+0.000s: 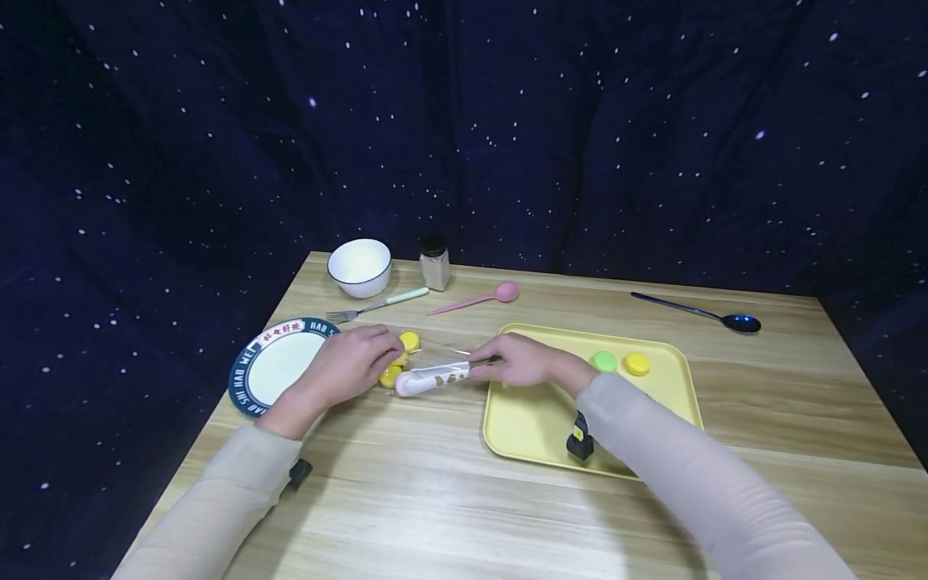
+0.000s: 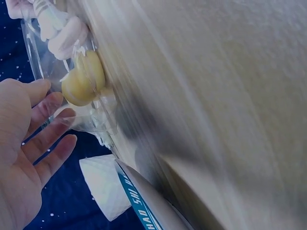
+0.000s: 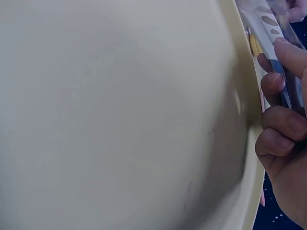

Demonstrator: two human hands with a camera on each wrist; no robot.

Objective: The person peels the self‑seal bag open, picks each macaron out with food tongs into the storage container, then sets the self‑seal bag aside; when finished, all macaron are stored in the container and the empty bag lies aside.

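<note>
White tongs [image 1: 448, 376] lie mid-frame, the right hand [image 1: 516, 360] curled round them; just left, the left hand [image 1: 351, 362], fingers half spread, pinches a clear bag [image 2: 88, 120] of yellow macarons [image 1: 391, 376].

- On my left, a round white plate [image 1: 284, 369] with a dark teal, lettered rim.
- Past it I see a round white bowl [image 1: 359, 270].
- Beside that, a clear jar with a black lid [image 1: 435, 271].
- Nearer me, a fork with a pale green handle [image 1: 395, 300].
- A pink spoon [image 1: 500, 294] near the fork.
- Far to my right, a glossy dark blue spoon [image 1: 739, 324].
- A star-dotted navy cloth [image 1: 652, 145] behind.
</note>
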